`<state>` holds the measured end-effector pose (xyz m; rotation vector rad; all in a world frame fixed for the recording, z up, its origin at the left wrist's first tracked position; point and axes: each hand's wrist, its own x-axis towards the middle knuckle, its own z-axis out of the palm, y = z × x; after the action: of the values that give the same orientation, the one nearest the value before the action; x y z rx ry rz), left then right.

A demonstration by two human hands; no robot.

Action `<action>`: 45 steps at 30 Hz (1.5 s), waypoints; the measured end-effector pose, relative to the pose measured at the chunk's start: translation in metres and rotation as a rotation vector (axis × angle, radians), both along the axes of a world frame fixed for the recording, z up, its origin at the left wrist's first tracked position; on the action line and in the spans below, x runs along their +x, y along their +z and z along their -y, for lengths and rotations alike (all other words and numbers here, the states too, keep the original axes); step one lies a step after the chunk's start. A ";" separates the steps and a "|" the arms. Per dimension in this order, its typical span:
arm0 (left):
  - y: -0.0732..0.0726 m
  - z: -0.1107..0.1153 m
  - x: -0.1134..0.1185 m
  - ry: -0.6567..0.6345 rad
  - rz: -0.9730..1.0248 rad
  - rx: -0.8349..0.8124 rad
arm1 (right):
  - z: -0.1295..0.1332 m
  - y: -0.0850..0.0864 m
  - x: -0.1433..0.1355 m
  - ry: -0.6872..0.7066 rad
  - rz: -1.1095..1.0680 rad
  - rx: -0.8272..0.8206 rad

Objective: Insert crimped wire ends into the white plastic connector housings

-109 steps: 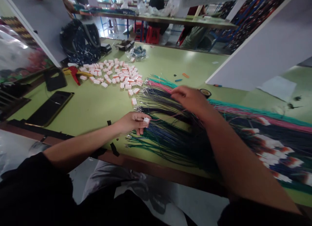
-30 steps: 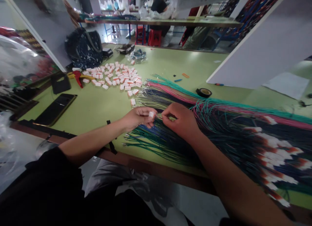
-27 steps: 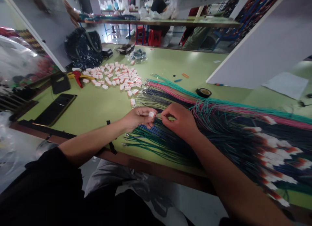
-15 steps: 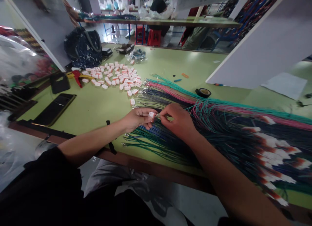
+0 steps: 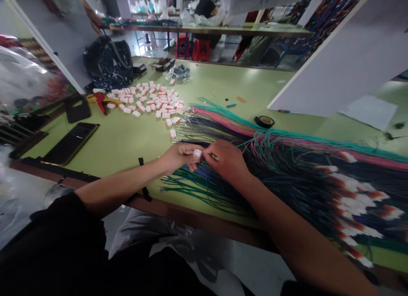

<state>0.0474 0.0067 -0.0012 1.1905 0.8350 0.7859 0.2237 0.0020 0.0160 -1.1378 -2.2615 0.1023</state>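
Observation:
Between the fingertips of my left hand (image 5: 178, 157) is a small white-and-orange connector housing (image 5: 197, 153). My right hand (image 5: 227, 160) is pinched right beside the housing, its fingertips on a thin wire that is mostly hidden by the fingers. Below and around both hands spreads a bundle of loose wires (image 5: 219, 194), green, blue and dark, with bare metal terminals at their left ends. Pink and teal wires (image 5: 223, 117) lie farther back. A pile of similar connector housings (image 5: 159, 98) sits beyond my left hand.
At right, connectors with wires fitted (image 5: 357, 202) lie on the bundle. A tape roll (image 5: 264, 121) rests behind the wires. A phone (image 5: 70, 143), red-and-yellow pliers (image 5: 101, 102) and a dark bag (image 5: 108, 62) are at left. A white panel (image 5: 331, 70) slants up at right.
My right hand has moved slightly left, closing the small gap to the connector housing. The left hand keeps its hold, almost in place.

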 end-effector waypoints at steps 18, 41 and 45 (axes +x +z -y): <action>0.047 -0.015 0.010 -0.055 -0.107 0.280 | 0.001 0.018 0.006 -0.036 -0.045 -0.411; 0.037 -0.018 0.102 0.331 -0.132 0.372 | -0.025 0.035 0.063 0.028 -0.076 -0.493; 0.046 -0.028 0.105 0.197 -0.272 0.485 | -0.022 0.050 0.093 -0.123 -0.377 -0.479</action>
<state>0.1527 0.0349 0.0449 1.6892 1.0294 1.0398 0.3169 0.0239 0.0658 -1.3587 -1.8709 0.7763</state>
